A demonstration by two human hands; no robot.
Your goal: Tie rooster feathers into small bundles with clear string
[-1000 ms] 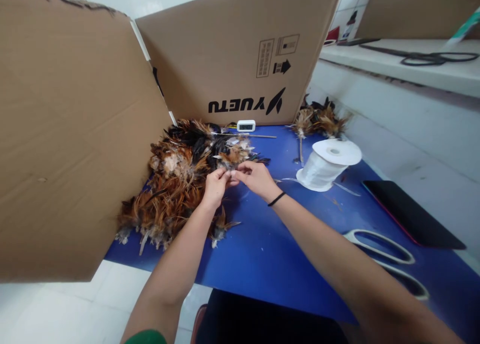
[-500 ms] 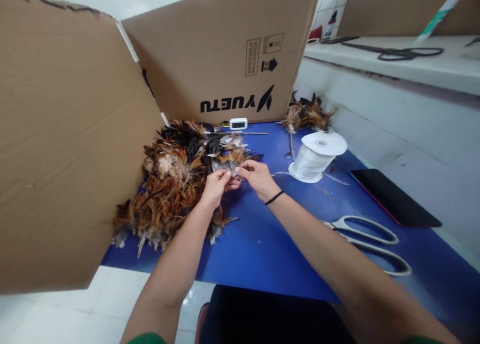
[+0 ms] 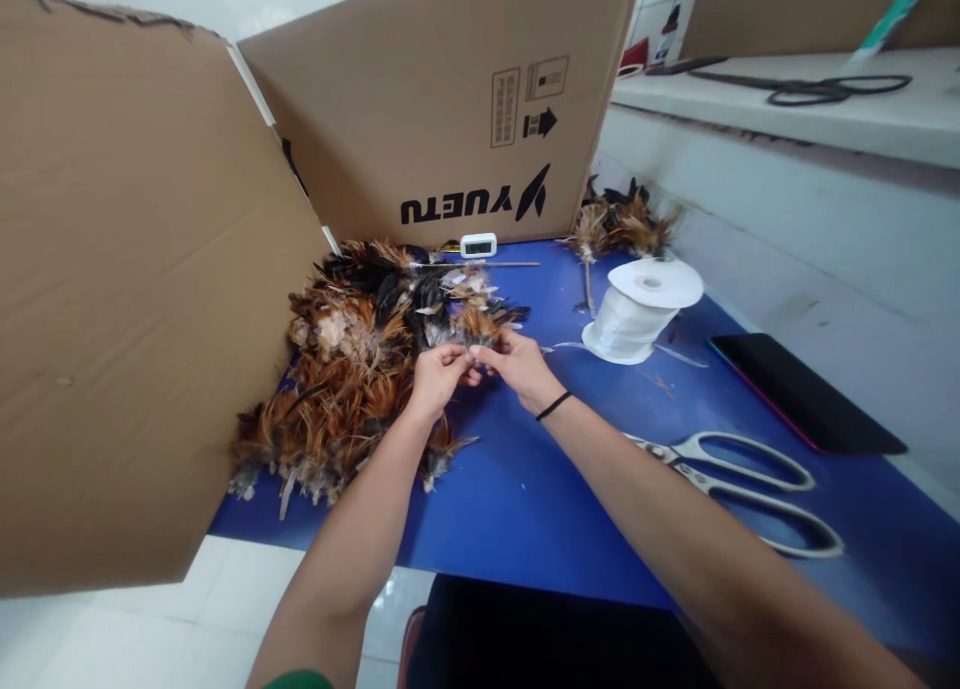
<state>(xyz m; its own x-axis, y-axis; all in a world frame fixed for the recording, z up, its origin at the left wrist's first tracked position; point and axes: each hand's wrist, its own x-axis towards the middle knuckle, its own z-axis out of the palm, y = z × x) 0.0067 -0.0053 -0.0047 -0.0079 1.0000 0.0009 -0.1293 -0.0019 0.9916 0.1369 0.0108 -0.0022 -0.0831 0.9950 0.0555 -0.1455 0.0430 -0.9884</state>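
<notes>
The left hand (image 3: pixel 442 377) and right hand (image 3: pixel 519 371) pinch the grey base of a feather bunch (image 3: pixel 478 326) in their fingers over the worktop (image 3: pixel 517 529). Its brown tips point away (both hands equally near).

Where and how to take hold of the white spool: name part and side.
Take the spool around its wound middle, probably best from the near side: it stands on end, the middle is narrower than the top flange, and thin strands lie to its left and right.
</notes>
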